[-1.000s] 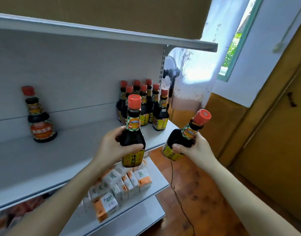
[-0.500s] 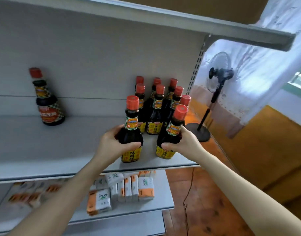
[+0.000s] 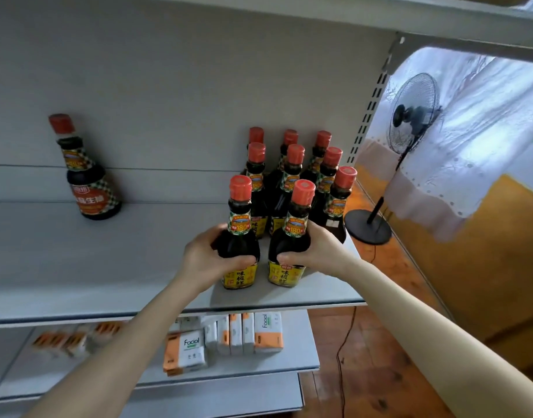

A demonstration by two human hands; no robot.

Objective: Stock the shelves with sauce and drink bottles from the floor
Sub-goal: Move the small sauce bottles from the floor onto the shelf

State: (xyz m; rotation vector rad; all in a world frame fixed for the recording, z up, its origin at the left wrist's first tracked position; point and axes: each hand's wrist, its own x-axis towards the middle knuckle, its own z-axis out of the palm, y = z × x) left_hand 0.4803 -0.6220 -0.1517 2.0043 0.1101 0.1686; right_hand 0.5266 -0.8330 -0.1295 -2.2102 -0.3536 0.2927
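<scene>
1. Head view: my left grip (image 3: 209,257) is curled round the dark belly of one sauce bottle (image 3: 239,277), which is upright at the front of the shelf (image 3: 108,267).
2. My right grip (image 3: 316,251) wraps a second sauce bottle (image 3: 284,274) just beside it at 3 o'clock, tipped slightly.
3. The bottle cluster (image 3: 293,167) stands at 12 o'clock of both, and a lone bottle (image 3: 88,191) stands well apart at 10 o'clock.
4. Tissue packs (image 3: 229,336) lie on the lower shelf (image 3: 301,342) at 6 o'clock.

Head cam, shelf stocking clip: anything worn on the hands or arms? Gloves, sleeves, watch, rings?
Nothing worn that shows. The left hand and right hand have no gloves and no rings in view. The left forearm and right forearm run to the frame edge with no sleeve, watch, band or marking visible.
</scene>
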